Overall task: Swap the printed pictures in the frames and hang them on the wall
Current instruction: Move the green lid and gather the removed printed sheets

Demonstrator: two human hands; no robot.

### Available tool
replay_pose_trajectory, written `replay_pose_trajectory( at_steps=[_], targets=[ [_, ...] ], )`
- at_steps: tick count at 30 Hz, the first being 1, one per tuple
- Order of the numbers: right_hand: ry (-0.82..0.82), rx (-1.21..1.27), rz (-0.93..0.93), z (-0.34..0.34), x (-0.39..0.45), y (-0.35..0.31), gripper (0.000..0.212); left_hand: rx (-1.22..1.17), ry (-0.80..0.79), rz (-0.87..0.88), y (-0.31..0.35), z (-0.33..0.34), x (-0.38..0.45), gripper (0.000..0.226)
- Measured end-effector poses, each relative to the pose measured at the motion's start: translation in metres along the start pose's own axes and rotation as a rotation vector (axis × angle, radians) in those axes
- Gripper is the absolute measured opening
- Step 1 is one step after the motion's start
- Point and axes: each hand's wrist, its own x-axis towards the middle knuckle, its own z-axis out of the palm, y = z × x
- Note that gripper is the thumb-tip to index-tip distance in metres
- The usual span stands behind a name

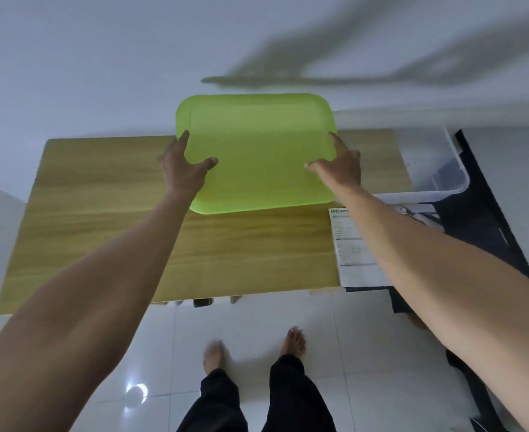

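A lime-green rectangular tray-like panel with rounded corners (258,154) is held up in the air above the wooden table (107,232), its upper edge in front of the white wall. My left hand (183,168) grips its left edge, thumb on the front face. My right hand (339,165) grips its right edge the same way. A printed sheet with text (348,247) lies at the table's right end, partly under my right forearm. No picture frame shows clearly.
A clear plastic storage bin (434,169) stands at the right beside the table, over a dark mat (487,226). The white wall (101,57) rises behind the table. My bare feet stand on glossy white floor tiles (257,319) below the table's near edge.
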Motion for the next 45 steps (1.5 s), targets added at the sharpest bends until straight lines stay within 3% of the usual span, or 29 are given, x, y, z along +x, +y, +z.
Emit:
replay_pose_trajectory(
  at_steps=[6, 12, 24, 31, 39, 45],
  targets=[
    [-0.079, -0.135, -0.026, 0.093, -0.051, -0.020, 0.092, 0.013, 0.005, -0.079, -0.087, -0.076, -0.001, 0.087],
    [-0.126, -0.201, -0.003, 0.150, -0.084, 0.002, 0.092, 0.065, -0.037, -0.138, -0.154, -0.092, -0.024, 0.085],
    [-0.125, -0.345, 0.039, 0.177, -0.098, 0.015, 0.091, 0.236, -0.067, -0.223, -0.183, -0.079, -0.036, 0.089],
    [-0.108, -0.269, 0.030, 0.136, -0.105, 0.002, 0.076, 0.219, -0.058, -0.303, -0.144, -0.073, -0.036, 0.083],
    [0.086, -0.144, -0.021, 0.038, -0.104, -0.019, 0.046, 0.124, -0.151, -0.163, -0.039, -0.037, -0.050, 0.062],
    [0.281, -0.105, -0.005, -0.041, -0.111, 0.019, 0.032, 0.117, -0.302, -0.050, 0.029, 0.022, -0.093, 0.057]
  ],
)
